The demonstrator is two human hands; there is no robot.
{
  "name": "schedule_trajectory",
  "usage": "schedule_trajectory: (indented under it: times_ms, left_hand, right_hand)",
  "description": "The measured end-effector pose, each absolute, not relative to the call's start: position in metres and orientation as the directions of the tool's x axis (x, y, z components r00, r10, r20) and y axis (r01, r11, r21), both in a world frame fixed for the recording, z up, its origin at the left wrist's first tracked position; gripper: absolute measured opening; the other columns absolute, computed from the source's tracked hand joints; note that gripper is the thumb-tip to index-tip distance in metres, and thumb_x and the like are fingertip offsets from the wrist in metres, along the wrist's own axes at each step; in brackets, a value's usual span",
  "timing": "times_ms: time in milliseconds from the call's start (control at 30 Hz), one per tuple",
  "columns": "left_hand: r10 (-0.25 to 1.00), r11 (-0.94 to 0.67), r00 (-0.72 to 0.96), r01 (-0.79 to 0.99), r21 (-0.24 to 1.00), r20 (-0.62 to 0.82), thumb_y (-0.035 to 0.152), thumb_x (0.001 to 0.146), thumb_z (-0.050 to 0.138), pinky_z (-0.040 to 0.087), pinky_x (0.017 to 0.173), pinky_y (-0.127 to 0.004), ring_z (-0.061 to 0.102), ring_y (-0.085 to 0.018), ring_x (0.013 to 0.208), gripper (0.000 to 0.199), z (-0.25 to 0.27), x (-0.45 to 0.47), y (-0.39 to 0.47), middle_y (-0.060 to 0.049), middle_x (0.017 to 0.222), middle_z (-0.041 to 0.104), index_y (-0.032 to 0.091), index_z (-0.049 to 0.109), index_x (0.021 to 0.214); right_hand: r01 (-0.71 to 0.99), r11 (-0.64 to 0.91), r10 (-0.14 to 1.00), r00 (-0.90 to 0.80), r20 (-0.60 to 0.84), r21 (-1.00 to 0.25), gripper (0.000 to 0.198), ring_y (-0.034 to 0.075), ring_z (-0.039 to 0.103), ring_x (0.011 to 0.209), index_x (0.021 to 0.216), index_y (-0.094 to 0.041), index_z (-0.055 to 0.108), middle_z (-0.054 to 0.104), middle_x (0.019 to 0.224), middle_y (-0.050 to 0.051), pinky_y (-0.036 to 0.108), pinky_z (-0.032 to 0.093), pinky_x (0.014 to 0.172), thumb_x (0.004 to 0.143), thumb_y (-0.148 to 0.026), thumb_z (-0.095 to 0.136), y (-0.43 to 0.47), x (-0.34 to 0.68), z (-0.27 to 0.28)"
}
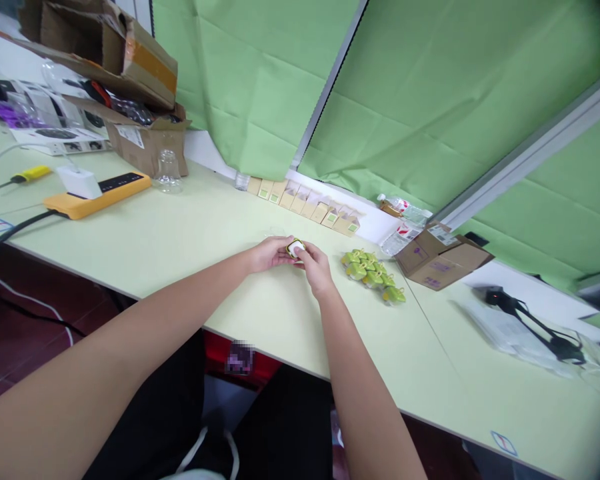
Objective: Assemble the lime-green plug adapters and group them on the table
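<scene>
Between my two hands is a small white piece with a yellow-green rim [295,249]; its exact kind is too small to make out. My left hand [271,254] closes on it from the left. My right hand [315,265] grips its other side, with the thumb laid over the white face. Both hands are just above the pale table [180,250]. A faint clear plastic piece [275,233] lies behind my left hand. To the right of my hands sits a group of several yellow-green pieces with small loops [373,272].
Along the wall stands a row of small tan boxes [305,202]. At left are an orange power strip [107,193], a yellow-handled screwdriver [33,174], a clear jar [169,172] and stacked cartons [145,143]. At right are plastic bottles [403,237], a cardboard box [437,260] and a black strap-like item [535,323].
</scene>
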State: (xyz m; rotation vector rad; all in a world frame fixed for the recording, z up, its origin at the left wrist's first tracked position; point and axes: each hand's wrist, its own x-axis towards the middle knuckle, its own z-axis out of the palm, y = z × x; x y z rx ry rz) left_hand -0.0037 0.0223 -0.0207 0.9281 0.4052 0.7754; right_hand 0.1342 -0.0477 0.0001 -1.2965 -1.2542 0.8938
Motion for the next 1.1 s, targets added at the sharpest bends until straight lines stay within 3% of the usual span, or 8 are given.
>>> schedule_trajectory:
  times_ms: [567, 867, 1100]
  left_hand:
    - [0.749, 0.340, 0.662, -0.407, 0.848, 0.017, 0.032, 0.090, 0.062, 0.055, 0.078, -0.029, 0.068, -0.016, 0.079, 0.022, -0.0218, -0.0034, 0.0224, -0.009, 0.087, 0.071, 0.011, 0.068, 0.090]
    - [0.746, 0.323, 0.666, -0.388, 0.863, 0.020, 0.032, 0.089, 0.063, 0.055, 0.081, -0.031, 0.069, -0.018, 0.079, 0.021, -0.0232, -0.0031, 0.0228, -0.009, 0.086, 0.070, 0.011, 0.067, 0.089]
    - [0.742, 0.313, 0.670, -0.380, 0.871, 0.026, 0.032, 0.089, 0.062, 0.055, 0.079, -0.032, 0.068, -0.018, 0.078, 0.021, -0.0212, -0.0039, 0.0203, -0.009, 0.085, 0.070, 0.011, 0.067, 0.088]
  right_hand:
    - [0.135, 0.142, 0.976, 0.148, 0.161, -0.981, 0.040, 0.015, 0.062, 0.072, 0.099, -0.021, 0.070, 0.070, 0.092, 0.003, 0.030, 0.054, 0.070, 0.074, -0.052, 0.067, -0.0470, 0.1346, -0.0014]
    - [0.285, 0.190, 0.958, 0.154, 0.240, -0.940, 0.039, 0.016, 0.061, 0.071, 0.099, -0.019, 0.072, 0.069, 0.088, 0.003, 0.031, 0.055, 0.071, 0.078, -0.051, 0.063, -0.0439, 0.1367, -0.0055]
    - [0.285, 0.205, 0.960, 0.126, 0.249, -0.936, 0.036, 0.015, 0.059, 0.068, 0.093, -0.020, 0.072, 0.069, 0.084, 0.002, 0.030, 0.054, 0.067, 0.078, -0.051, 0.063, -0.0464, 0.1364, -0.0036]
